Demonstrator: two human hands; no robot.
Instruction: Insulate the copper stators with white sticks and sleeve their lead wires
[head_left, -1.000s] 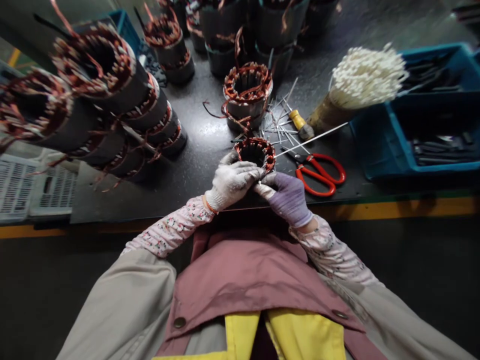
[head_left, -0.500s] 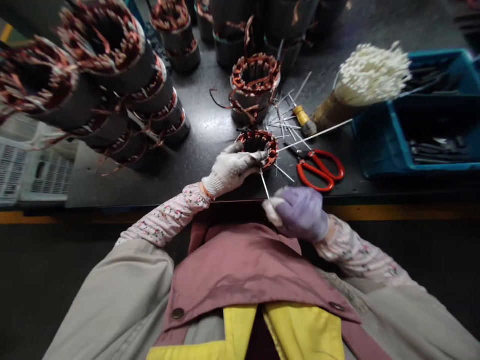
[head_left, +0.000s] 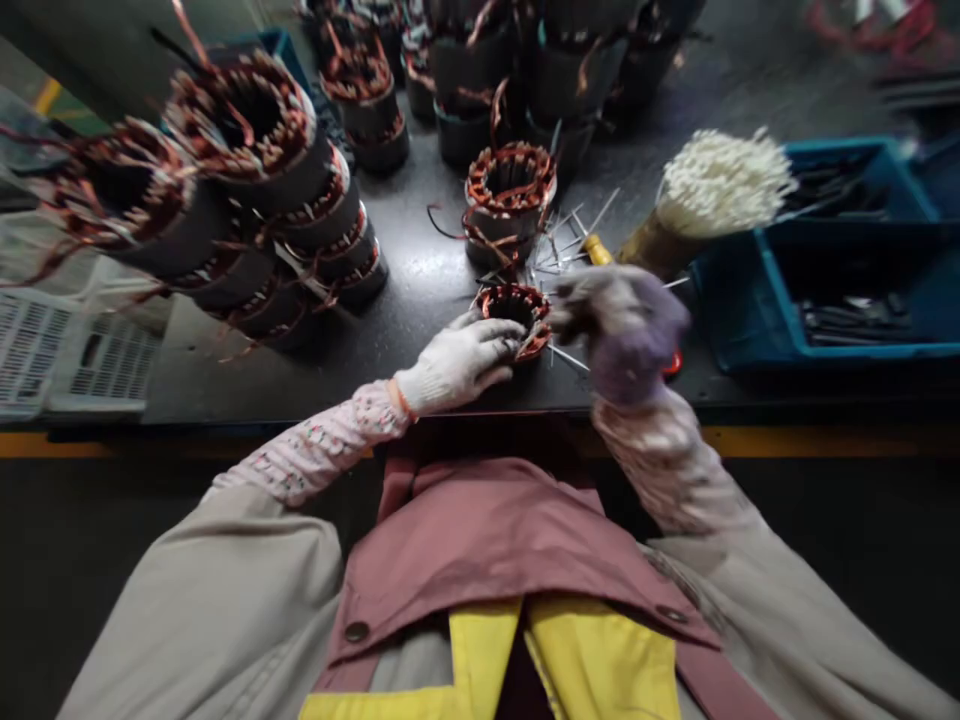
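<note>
A small motor stator [head_left: 537, 345] with copper windings stands near the table's front edge. My left hand [head_left: 461, 362], in a white glove, grips its near left rim, with fingers reaching over into the bore. To the right of the stator is my right hand [head_left: 626, 325], in a purple and whitish glove. Motion smears its fingers, so what they hold is unclear. Under that hand, a bit of red scissors handle [head_left: 675, 362] shows; the rest is covered. Behind the hand lies a yellow-handled tool [head_left: 597, 250], partly hidden, among thin pale sticks [head_left: 551, 250].
Another wound stator [head_left: 510, 205] stands just behind. Stacked stators [head_left: 247, 190] rise at the left, beside a white plastic basket [head_left: 105, 350]; more stand at the back. A bundle of white cords [head_left: 724, 185] in a holder leans near blue bins [head_left: 892, 352] with dark parts.
My right hand has moved from the table's front edge up and right, over the scissors. The white cord it pulled at the stator's front no longer shows. My left hand stays at the stator.
</note>
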